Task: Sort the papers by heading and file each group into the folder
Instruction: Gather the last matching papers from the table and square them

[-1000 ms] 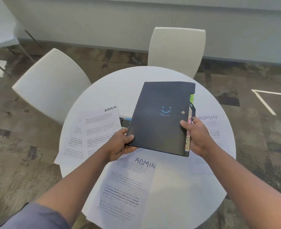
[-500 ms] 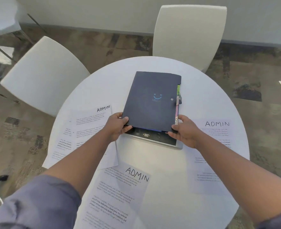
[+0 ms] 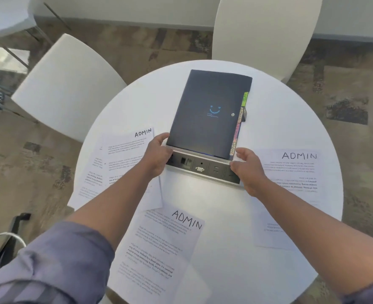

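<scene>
1. Dark navy card, with a small blue smile printed on it: that is the folder [image 3: 209, 113], lying shut and flat on the far half of the round white desk [image 3: 291, 132]. Its near edge overlaps the metal socket panel [image 3: 203, 168] set into the middle of the desk. Coloured index tabs [image 3: 239, 126] stick out along its right side, likely turned that way so the section labels can be read when filing.

2. The left hand [image 3: 158, 153] sits at the folder's near left corner, fingertips curled against the edge. Whether it pinches the cover or only touches it, I cannot tell. Placed there, it seems to steady or square the folder.

3. The right hand [image 3: 246, 166] hangs just off the near right corner, fingers loosely spread and holding nothing, apart from the folder by a narrow gap.

4. Three papers headed "ADMIN" lie loose around the hands: the left sheet [image 3: 119, 163] partly under the left forearm, the near sheet [image 3: 159, 249] closest to the person, and the right sheet [image 3: 288, 176], whose printed text runs upside down. Spread singly like this, each heading stays readable for sorting.

5. Judging by this layout, none of the visible papers is filed yet; opening the folder looks to be the step in hand.

6. Two white chairs [image 3: 67, 84] stand beyond the desk.
</scene>
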`<action>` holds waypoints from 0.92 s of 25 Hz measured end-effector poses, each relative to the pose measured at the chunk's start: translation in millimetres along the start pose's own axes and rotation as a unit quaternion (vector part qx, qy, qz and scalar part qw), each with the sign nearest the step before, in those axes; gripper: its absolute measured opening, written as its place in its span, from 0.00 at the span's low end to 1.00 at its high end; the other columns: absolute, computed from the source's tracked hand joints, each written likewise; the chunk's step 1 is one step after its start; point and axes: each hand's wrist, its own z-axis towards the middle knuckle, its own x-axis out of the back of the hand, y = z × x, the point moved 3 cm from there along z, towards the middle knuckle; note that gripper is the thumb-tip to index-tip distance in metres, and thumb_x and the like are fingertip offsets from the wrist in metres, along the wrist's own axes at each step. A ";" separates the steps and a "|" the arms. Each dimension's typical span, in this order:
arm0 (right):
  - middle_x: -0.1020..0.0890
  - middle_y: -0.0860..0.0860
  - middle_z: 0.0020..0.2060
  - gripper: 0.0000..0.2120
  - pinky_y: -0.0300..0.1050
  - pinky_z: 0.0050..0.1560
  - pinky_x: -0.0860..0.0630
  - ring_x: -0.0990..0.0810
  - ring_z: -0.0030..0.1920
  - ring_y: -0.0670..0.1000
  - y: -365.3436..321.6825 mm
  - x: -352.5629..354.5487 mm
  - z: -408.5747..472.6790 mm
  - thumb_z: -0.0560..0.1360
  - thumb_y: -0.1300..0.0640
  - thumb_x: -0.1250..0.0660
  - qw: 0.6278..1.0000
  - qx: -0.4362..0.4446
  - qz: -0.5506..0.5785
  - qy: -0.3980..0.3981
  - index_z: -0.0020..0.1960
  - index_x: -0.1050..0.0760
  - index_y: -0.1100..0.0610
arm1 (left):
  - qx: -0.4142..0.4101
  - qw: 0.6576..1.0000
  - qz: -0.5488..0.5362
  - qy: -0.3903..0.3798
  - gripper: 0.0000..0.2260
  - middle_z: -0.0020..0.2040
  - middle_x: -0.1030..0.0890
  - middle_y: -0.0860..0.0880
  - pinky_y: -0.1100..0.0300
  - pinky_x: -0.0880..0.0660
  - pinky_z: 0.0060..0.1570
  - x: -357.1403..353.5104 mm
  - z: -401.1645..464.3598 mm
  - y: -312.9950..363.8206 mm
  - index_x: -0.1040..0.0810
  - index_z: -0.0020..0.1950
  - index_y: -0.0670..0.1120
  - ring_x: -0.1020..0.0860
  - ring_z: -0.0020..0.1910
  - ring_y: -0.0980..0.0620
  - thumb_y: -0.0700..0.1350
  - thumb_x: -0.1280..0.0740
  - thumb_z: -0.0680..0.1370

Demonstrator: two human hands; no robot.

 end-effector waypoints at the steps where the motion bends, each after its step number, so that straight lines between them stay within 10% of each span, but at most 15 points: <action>1: 0.24 0.47 0.64 0.23 0.42 0.51 0.22 0.21 0.57 0.51 6.0 -3.5 -11.9 0.79 0.68 0.37 1.000 0.015 -0.010 0.015 0.71 0.28 0.52 | -0.015 1.000 0.014 -0.002 0.23 0.53 0.24 0.55 0.61 0.27 0.47 9.0 -7.4 -5.6 0.26 0.69 0.48 0.23 0.46 0.50 0.27 0.40 0.79; 4: 0.22 0.48 0.60 0.19 0.39 0.43 0.26 0.21 0.57 0.51 31.3 -27.5 -40.6 0.79 0.67 0.37 0.999 0.028 -0.015 0.016 0.66 0.25 0.51 | -0.032 0.995 0.088 0.029 0.18 0.64 0.22 0.53 0.57 0.27 0.58 46.3 -35.7 -32.4 0.20 0.61 0.53 0.22 0.62 0.49 0.33 0.36 0.79; 11: 0.20 0.46 0.58 0.19 0.42 0.44 0.26 0.21 0.52 0.47 77.2 -101.4 -95.7 0.77 0.64 0.37 0.995 0.003 -0.071 -0.075 0.65 0.25 0.51 | 0.022 0.973 0.149 0.173 0.12 0.59 0.22 0.52 0.61 0.27 0.47 148.8 -103.9 -120.5 0.23 0.63 0.46 0.23 0.54 0.51 0.38 0.35 0.81; 17: 0.24 0.51 0.60 0.22 0.42 0.53 0.28 0.21 0.49 0.49 104.5 -139.2 -136.6 0.77 0.64 0.33 0.979 0.049 -0.199 -0.023 0.70 0.27 0.55 | -0.002 0.938 0.343 0.044 0.17 0.61 0.26 0.50 0.54 0.26 0.59 182.2 -120.4 -189.1 0.26 0.66 0.48 0.24 0.59 0.49 0.45 0.30 0.78; 23: 0.30 0.54 0.72 0.30 0.48 0.74 0.38 0.35 0.74 0.56 144.4 -154.7 -193.6 0.74 0.61 0.31 0.943 0.043 -0.326 0.049 0.76 0.33 0.58 | -0.028 0.936 0.347 -0.048 0.28 0.73 0.34 0.47 0.51 0.36 0.73 186.2 -134.5 -214.6 0.35 0.78 0.47 0.34 0.72 0.45 0.51 0.32 0.80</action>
